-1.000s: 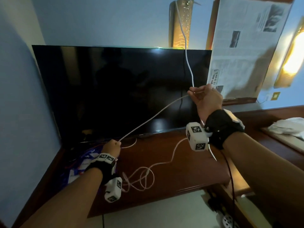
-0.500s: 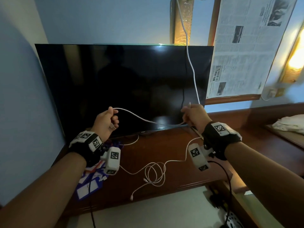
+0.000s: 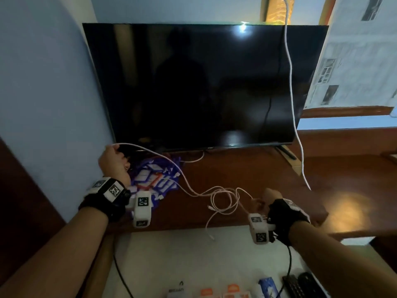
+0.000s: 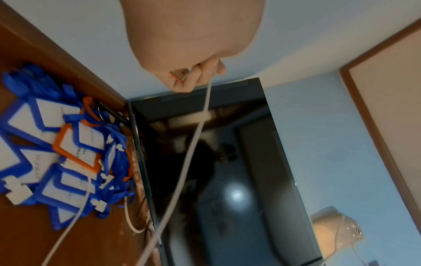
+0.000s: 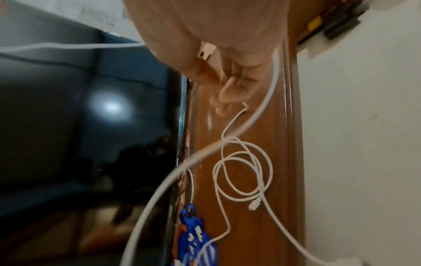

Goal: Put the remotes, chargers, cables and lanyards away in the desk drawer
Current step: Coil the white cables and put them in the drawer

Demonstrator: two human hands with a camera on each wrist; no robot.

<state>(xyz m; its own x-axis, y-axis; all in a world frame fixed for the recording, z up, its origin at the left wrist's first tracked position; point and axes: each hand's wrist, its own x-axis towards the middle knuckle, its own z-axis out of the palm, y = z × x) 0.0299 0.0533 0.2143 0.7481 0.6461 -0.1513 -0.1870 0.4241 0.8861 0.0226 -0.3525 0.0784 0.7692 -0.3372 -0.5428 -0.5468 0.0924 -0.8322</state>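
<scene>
My left hand (image 3: 113, 159) (image 4: 193, 77) grips a long white cable (image 3: 290, 82) by the TV's lower left corner; two strands fall from the fist (image 4: 189, 153). The cable comes down from the wall on the right and passes behind my right hand (image 3: 261, 203) (image 5: 225, 100). That hand is low over the desk front with fingers stretched out, tips beside the plug of a thin white cable (image 5: 244, 106). The thin cable lies coiled (image 3: 223, 201) (image 5: 241, 172) on the desk (image 3: 236, 168), one end hanging over the edge. Blue and orange lanyards (image 3: 154, 181) (image 4: 45, 144) are piled under my left wrist.
A big dark TV (image 3: 204, 82) fills the back of the desk. On the white surface below the desk edge lie two black remotes (image 3: 300, 284) and several small boxes (image 3: 232, 291). The wall is close on the left.
My right hand has dropped from in front of the TV to the desk's front edge. My left hand has moved left and down, still gripping the cable. The view has tilted down.
</scene>
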